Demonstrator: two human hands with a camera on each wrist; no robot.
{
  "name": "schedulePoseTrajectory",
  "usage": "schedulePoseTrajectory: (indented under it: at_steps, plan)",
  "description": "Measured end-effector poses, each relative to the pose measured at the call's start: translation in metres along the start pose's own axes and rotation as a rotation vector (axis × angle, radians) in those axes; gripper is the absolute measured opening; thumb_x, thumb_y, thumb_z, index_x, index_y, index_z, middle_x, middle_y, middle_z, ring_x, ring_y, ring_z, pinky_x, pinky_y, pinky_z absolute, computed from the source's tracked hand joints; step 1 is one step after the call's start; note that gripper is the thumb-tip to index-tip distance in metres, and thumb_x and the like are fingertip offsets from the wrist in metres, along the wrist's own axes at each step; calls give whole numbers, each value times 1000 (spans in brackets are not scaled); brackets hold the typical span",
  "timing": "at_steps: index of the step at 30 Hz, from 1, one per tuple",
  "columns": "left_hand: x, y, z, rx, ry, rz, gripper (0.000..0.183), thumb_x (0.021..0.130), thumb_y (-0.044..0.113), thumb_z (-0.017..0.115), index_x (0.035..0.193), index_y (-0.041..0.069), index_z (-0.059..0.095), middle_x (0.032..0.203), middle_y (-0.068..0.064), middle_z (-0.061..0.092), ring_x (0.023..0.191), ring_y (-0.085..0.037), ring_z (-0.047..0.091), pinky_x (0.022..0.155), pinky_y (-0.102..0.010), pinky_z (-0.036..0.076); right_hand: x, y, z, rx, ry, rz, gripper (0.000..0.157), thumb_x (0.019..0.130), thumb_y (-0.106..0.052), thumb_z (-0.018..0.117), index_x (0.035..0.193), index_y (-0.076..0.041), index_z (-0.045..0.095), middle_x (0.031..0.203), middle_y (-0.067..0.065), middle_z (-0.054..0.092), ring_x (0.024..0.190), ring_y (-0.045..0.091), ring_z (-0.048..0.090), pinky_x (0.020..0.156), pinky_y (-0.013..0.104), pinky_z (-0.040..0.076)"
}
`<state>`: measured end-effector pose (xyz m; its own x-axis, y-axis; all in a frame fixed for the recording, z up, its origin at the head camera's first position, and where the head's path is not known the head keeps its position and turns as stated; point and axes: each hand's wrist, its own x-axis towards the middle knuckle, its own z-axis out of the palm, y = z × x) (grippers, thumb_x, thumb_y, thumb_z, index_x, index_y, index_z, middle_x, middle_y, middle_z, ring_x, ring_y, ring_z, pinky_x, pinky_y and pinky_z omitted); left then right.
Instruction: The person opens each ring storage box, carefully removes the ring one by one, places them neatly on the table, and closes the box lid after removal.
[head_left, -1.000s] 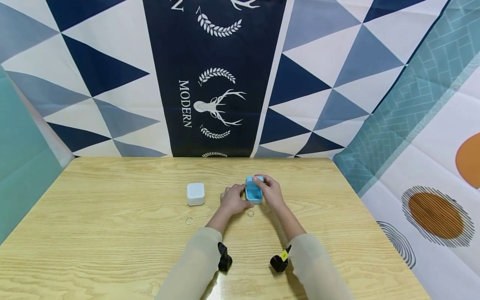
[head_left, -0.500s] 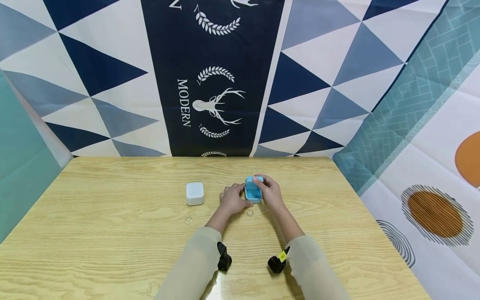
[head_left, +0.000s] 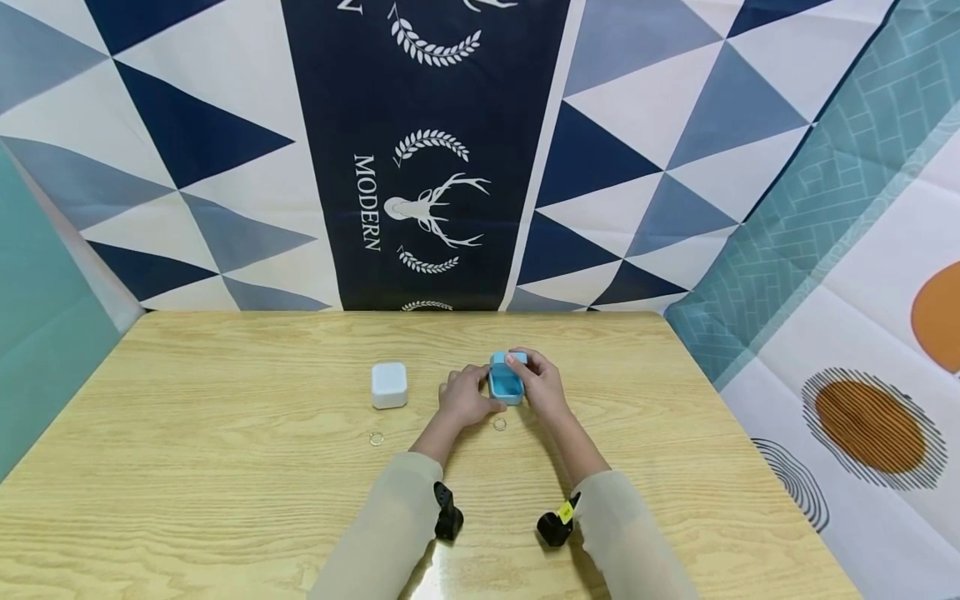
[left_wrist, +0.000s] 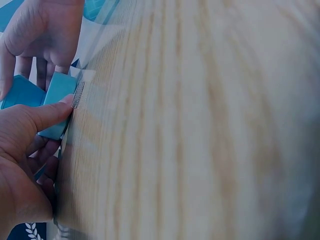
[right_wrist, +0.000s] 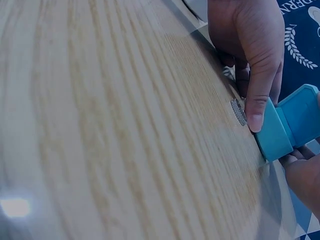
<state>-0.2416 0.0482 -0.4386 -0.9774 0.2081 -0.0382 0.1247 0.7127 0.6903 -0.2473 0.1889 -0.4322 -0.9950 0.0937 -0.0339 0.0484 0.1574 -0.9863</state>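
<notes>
A small blue ring box (head_left: 506,398) stands on the table with its lid raised, its hollow facing the person. My left hand (head_left: 463,398) grips the base from the left, thumb (right_wrist: 256,112) along the front face. On the other side, my right hand (head_left: 544,385) holds the raised lid (left_wrist: 22,92), its thumb over the lid's front. Close in front of the box lies a ring (head_left: 500,425) with a studded band, right by the left thumb in both wrist views. Parts of the right hand fall outside the right wrist view.
To the left stands a closed white box (head_left: 389,385) with rounded corners. A second ring (head_left: 377,438) lies in front of it. The wooden table (head_left: 225,500) ends at a patterned cloth backdrop (head_left: 442,108). Each sleeve carries a black wrist camera (head_left: 448,521).
</notes>
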Motion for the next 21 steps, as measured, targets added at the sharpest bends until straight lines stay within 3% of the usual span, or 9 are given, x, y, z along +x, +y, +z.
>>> schedulePoseTrajectory:
  at_steps: [11, 21]
  plan:
    - [0, 0, 0, 1, -6, 7, 69, 76, 35, 76, 136, 11, 50, 133, -6, 53, 115, -29, 45, 90, -43, 32, -2, 2, 1, 5, 11, -26, 38, 93, -26, 58, 124, -3, 56, 124, 14, 56, 112, 22, 52, 98, 38, 42]
    - [2, -1, 0, -1, -6, 0, 69, 77, 34, 76, 136, 12, 50, 133, -6, 53, 115, -29, 45, 90, -43, 32, -2, 4, 3, 37, 19, -28, 40, 93, -24, 58, 125, -1, 55, 122, 12, 54, 107, 18, 51, 94, 33, 42]
